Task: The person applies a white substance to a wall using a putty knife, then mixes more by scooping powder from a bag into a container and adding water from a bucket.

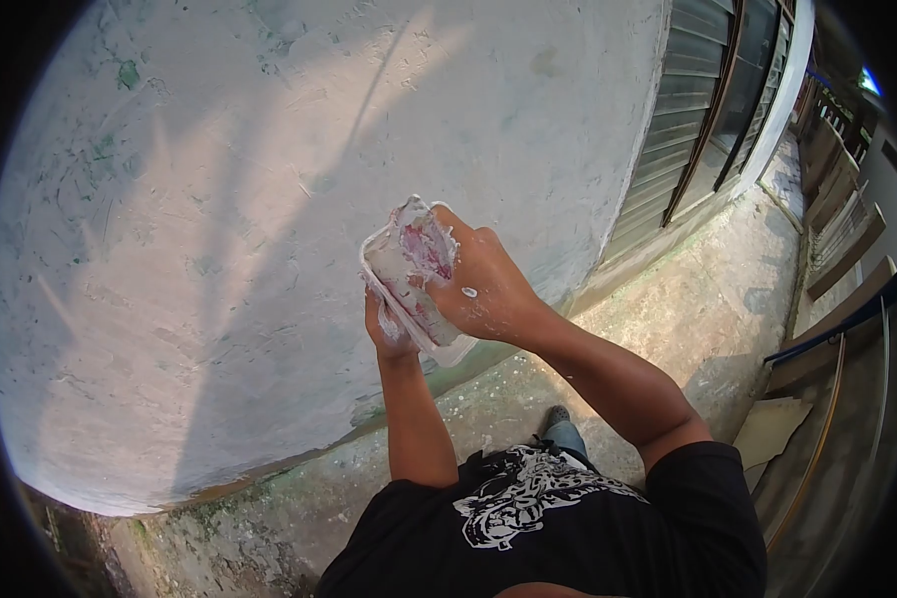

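Observation:
In front of the wall, my left hand (390, 327) is closed round the lower left side of a shallow white plastic tub (454, 351) smeared with white putty. My right hand (493, 286) grips a putty-coated scraper (427, 246) over the tub, its surface showing pinkish-red patches. White putty spots my right knuckles and wrist, and some is on my left thumb. Much of the scraper's grip is hidden by my right fingers. Behind both hands rises the wall (269, 189), covered in uneven whitish putty with greenish patches showing through.
To the right along the wall are louvred windows (676, 110). A concrete walkway (658, 299) runs beneath me, with my shoe (558, 415) on it. Wooden boards (817, 419) and poles lean along the right side. Bands of sunlight and shadow cross the wall.

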The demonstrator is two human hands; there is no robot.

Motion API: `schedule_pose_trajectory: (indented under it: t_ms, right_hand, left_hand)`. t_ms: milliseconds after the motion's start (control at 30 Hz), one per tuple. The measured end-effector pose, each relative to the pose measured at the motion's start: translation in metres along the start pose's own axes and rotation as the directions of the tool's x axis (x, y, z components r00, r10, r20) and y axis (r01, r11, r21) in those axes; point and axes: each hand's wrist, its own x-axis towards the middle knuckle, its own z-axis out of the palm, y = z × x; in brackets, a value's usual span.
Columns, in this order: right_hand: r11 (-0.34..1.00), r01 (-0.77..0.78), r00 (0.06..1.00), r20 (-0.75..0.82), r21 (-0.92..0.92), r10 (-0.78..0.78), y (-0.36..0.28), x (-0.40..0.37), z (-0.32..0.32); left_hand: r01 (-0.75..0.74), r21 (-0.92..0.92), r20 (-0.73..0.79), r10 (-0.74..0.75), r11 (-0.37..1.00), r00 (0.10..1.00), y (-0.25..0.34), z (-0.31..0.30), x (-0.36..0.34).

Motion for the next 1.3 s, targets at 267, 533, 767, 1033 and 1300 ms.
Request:
schedule_pose_trajectory:
  t_ms: [267, 533, 767, 1033, 1300]
  right_hand:
    - [0.973, 0.046, 0.999, -0.039, 0.225, -0.038, 0.01, -0.015, -0.015]
    - [0.994, -0.019, 0.969, -0.244, 0.105, 0.045, 0.022, -0.025, 0.0]
    - [0.995, 0.096, 0.962, -0.259, 0.016, -0.088, 0.023, -0.025, 0.009]
    - [0.993, 0.091, 0.955, -0.29, 0.07, -0.067, 0.03, -0.029, 0.011]
    - [0.986, 0.165, 0.936, -0.312, -0.015, -0.162, 0.053, -0.059, -0.008]
  left_hand:
    - [-0.109, -0.226, 0.123, 0.14, 0.968, 0.983, 0.026, 0.045, 0.002]
    - [-0.097, -0.274, 0.174, 0.148, 0.957, 0.973, 0.026, 0.052, -0.005]
    - [-0.124, -0.15, 0.182, 0.151, 0.981, 0.972, 0.022, 0.056, -0.011]
    - [-0.043, -0.212, 0.218, 0.091, 0.976, 0.972, 0.023, 0.054, -0.01]
    - [0.119, -0.264, 0.29, -0.039, 0.957, 0.956, -0.03, 0.067, 0.001]
